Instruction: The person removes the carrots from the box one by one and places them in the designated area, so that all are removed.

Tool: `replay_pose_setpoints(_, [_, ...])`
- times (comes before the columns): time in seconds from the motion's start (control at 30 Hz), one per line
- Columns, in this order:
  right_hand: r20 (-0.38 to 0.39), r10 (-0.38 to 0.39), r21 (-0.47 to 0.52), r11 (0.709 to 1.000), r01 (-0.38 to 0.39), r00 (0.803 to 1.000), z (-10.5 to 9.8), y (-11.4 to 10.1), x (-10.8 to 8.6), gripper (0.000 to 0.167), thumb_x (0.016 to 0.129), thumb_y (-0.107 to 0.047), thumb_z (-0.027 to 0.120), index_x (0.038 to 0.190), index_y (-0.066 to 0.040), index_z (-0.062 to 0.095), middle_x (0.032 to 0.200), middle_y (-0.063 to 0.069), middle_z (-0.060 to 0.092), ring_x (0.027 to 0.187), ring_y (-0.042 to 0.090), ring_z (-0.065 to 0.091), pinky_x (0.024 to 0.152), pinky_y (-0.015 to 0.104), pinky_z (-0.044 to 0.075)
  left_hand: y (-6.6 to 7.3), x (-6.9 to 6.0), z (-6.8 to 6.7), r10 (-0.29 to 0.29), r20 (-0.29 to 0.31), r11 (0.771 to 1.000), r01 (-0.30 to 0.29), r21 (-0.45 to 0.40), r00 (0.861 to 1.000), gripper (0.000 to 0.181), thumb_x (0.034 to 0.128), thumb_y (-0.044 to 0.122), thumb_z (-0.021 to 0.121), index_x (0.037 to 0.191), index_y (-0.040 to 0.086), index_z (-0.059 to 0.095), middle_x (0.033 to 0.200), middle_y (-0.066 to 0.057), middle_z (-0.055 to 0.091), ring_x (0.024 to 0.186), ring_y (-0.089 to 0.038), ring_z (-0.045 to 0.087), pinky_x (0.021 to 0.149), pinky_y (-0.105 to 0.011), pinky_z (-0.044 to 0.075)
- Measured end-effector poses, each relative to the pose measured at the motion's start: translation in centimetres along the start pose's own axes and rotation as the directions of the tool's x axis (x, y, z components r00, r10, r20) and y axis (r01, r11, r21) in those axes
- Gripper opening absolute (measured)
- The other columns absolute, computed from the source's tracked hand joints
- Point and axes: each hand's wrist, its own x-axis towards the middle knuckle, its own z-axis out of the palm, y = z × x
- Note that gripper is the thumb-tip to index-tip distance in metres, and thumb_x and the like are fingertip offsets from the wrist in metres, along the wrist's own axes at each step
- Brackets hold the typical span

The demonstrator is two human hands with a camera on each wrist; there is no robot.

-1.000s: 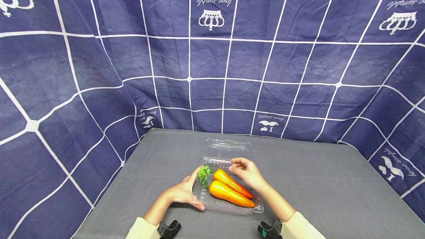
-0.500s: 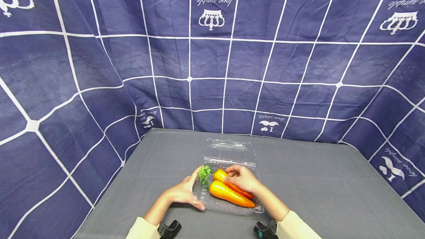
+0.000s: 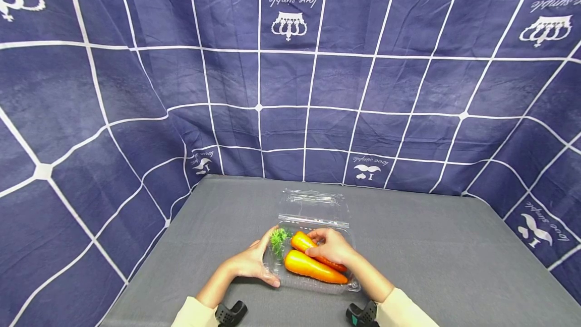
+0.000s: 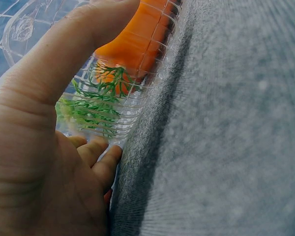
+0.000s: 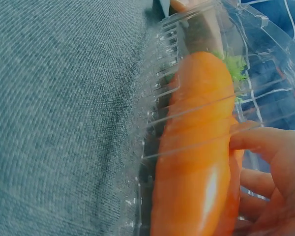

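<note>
A clear plastic box point(image 3: 313, 285) lies with its lid point(image 3: 314, 206) folded back. Inside are two orange carrots, the nearer one point(image 3: 313, 268) and the farther one point(image 3: 300, 241), plus green leaves point(image 3: 279, 239) at the left end. The left hand point(image 3: 251, 263) grips the box's left end, thumb at the near side; in the left wrist view the thumb and fingers of that hand point(image 4: 39, 128) span the ribbed wall point(image 4: 137, 98). The right hand point(image 3: 334, 247) pinches the farther carrot between thumb and fingers. In the right wrist view the nearer carrot point(image 5: 196, 147) partly hides it.
A grey cloth point(image 3: 436, 246) covers the table. Blue cloth with white grid lines point(image 3: 345, 85) hangs behind and at both sides. Black bands point(image 3: 231, 313) are worn at both wrists.
The right hand has come down from above the box's far edge onto the farther carrot and taken hold of it. Both carrots have shifted very slightly left. The left hand stays in place.
</note>
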Motion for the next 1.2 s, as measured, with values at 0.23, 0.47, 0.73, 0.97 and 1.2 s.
replay_pose_setpoints(0.23, [-0.035,-0.016,0.003,1.000,0.016,0.999,0.0,0.0,-0.1,0.035,0.071,-0.014,0.083,0.103,-0.004,0.072,0.086,-0.001,0.067,0.071,0.009,0.057,0.066,0.026,0.046,0.0,0.1,0.1,0.008,0.002,1.000,-0.008,-0.003,1.000,0.136,0.0540,0.036,0.096,0.156,0.009,0.010,0.147,-0.023,0.037,0.130,-0.040,0.036,0.103,-0.060,0.029])
replay_pose_setpoints(0.47, [-0.124,-0.032,0.090,0.995,0.044,0.992,-0.3,0.0,0.0,0.040,0.073,-0.011,0.082,0.109,0.001,0.069,0.093,0.006,0.069,0.075,0.013,0.058,0.068,0.027,0.048,0.0,0.2,0.1,0.014,0.004,1.000,-0.014,-0.013,1.000,0.135,0.0536,0.035,0.096,0.155,0.008,0.011,0.146,-0.024,0.037,0.130,-0.040,0.036,0.103,-0.060,0.029])
replay_pose_setpoints(0.73, [-0.185,0.022,0.280,0.960,0.031,0.983,-1.3,-1.0,-0.3,0.043,0.079,-0.009,0.079,0.116,0.007,0.064,0.097,0.012,0.069,0.079,0.017,0.062,0.067,0.027,0.051,0.0,0.2,0.0,0.037,-0.002,0.999,-0.037,-0.014,0.999,0.134,0.0538,0.035,0.096,0.155,0.007,0.013,0.153,-0.014,0.033,0.131,-0.037,0.035,0.104,-0.058,0.029])
replay_pose_setpoints(0.97, [-0.220,0.128,0.475,0.880,-0.009,0.967,-2.2,-1.9,-1.1,0.045,0.082,-0.003,0.075,0.121,0.011,0.057,0.094,0.013,0.069,0.076,0.016,0.064,0.065,0.025,0.052,0.0,0.1,-0.1,0.048,-0.008,0.998,-0.048,-0.028,0.999,0.134,0.0538,0.034,0.097,0.155,0.008,0.013,0.156,-0.009,0.029,0.132,-0.037,0.034,0.105,-0.059,0.027])
replay_pose_setpoints(1.2, [-0.232,0.233,0.585,0.809,-0.056,0.944,-3.2,-2.0,-2.2,0.044,0.083,-0.004,0.072,0.122,0.008,0.054,0.088,0.007,0.067,0.071,0.015,0.063,0.059,0.028,0.052,-0.1,0.0,0.0,0.039,0.001,0.999,-0.039,-0.029,0.999,0.134,0.0546,0.035,0.096,0.156,0.011,0.012,0.157,-0.007,0.028,0.134,-0.036,0.032,0.105,-0.059,0.027])
